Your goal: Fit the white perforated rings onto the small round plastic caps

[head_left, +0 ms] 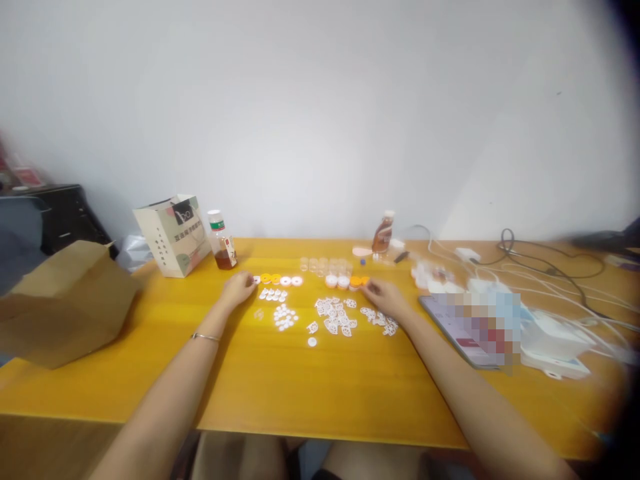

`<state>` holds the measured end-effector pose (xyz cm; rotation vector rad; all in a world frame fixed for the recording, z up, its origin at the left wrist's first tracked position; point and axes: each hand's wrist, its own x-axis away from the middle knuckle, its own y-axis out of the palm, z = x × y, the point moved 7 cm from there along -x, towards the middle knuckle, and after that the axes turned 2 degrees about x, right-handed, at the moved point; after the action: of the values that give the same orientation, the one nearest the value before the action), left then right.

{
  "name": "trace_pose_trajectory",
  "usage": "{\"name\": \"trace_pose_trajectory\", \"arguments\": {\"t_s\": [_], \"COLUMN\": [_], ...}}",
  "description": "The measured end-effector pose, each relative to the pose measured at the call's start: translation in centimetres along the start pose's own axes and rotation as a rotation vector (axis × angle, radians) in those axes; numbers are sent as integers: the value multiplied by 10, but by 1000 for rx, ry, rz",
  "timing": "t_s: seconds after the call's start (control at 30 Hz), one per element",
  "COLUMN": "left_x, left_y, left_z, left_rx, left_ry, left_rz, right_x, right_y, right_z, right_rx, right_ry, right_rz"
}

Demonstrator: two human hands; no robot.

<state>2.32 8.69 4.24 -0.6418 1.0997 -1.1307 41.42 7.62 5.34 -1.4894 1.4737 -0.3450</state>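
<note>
My left hand [240, 288] is closed, fingertips at a white ring [257, 280] on the left end of a row. Beside that ring lie yellow-orange rings [271, 279] and white rings [291, 281]. At the right, my right hand [384, 297] is closed, its fingertips on the end one of the orange round caps [356, 281]. White round caps [337, 281] continue that row leftward. Clear small cups [325, 266] stand behind. Nearer me lie small white discs [285, 318], white knobbed pieces [273, 295] and white openwork plastic pieces [336, 316]. Blur hides finer detail.
A paper gift bag [183, 237] and a bottle of dark liquid [221, 241] stand back left, near a brown paper bag [65, 303]. Another bottle [383, 233] stands by the wall. Right are a tablet [457, 333], tangled cables [545, 267] and a white device [555, 343].
</note>
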Motion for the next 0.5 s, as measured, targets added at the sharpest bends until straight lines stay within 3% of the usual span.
{"name": "trace_pose_trajectory", "arguments": {"t_s": [0.13, 0.3, 0.43, 0.5], "left_x": [1, 2, 10, 23], "left_y": [4, -8, -22, -27], "left_z": [-2, 3, 43, 83], "left_rx": [-21, -25, 68, 299], "left_ry": [-22, -52, 56, 265], "left_rz": [-33, 31, 91, 65], "right_x": [0, 0, 0, -1], "right_y": [0, 1, 1, 1], "right_z": [-1, -1, 0, 0], "right_rx": [4, 26, 26, 26], "right_ry": [3, -4, -5, -2], "right_rz": [-14, -8, -5, -10]}}
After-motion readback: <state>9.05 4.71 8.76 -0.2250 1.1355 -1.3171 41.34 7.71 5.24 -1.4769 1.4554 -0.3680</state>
